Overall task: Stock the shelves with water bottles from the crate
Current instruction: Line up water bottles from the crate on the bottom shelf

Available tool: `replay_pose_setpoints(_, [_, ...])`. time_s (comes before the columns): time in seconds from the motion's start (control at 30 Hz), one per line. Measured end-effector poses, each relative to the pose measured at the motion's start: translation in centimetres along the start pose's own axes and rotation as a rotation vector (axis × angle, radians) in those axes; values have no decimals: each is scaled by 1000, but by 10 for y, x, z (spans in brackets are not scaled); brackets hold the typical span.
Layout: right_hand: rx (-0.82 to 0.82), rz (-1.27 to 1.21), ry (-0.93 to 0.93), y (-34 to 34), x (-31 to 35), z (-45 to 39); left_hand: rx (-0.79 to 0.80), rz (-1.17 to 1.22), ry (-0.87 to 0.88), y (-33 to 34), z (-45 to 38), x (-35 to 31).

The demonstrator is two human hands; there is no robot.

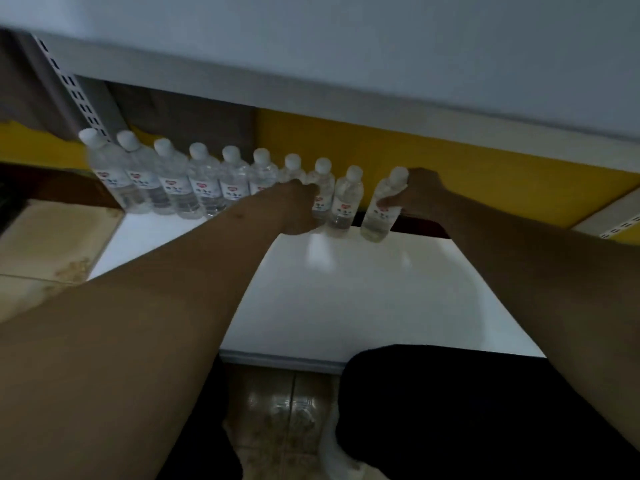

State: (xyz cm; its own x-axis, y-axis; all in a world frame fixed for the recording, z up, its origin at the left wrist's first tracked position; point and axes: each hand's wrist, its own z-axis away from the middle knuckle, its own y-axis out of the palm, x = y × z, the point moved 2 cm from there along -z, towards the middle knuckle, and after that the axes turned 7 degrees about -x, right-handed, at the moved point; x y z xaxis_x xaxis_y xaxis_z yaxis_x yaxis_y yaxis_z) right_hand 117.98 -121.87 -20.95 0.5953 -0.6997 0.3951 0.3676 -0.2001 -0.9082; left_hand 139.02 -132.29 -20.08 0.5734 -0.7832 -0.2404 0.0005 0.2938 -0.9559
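Right grip [417, 195] clasps a clear, white-capped water bottle [381, 211]; left grip [299, 209] holds another, mostly hidden.

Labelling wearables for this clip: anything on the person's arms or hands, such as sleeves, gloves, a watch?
Nothing visible. Both forearms are bare up to the frame edge, no sleeves in view. The left hand and right hand are ungloved, with no watch, band or ring visible; lighting is dim.

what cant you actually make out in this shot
- Crate: nowhere in the head view, outside the frame.
- Left hand fingers: hidden behind the hand itself, so its grip on a bottle is unclear.
- Bottle labels: too blurred to read.
- Right hand holds the end bottle; its base contact with the shelf is unclear.
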Motion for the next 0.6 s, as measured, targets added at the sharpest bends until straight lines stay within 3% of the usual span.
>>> replay_pose_setpoints(0.17, [97, 122, -3, 35, 5, -20, -33, 44, -47, -3, -8, 2])
replay_pose_setpoints(0.27, [193, -148, 149, 52, -7, -32, -2, 82, -73, -1, -5, 3])
replay_pose_setpoints(0.4, [127, -436, 340, 53, -5, -40, 40, 107, -116, 1, -5, 4])
replay_pose_setpoints(0.6, [25, -489, 397, 60, 3, -48, 52, 132, -112, 0, -4, 6])
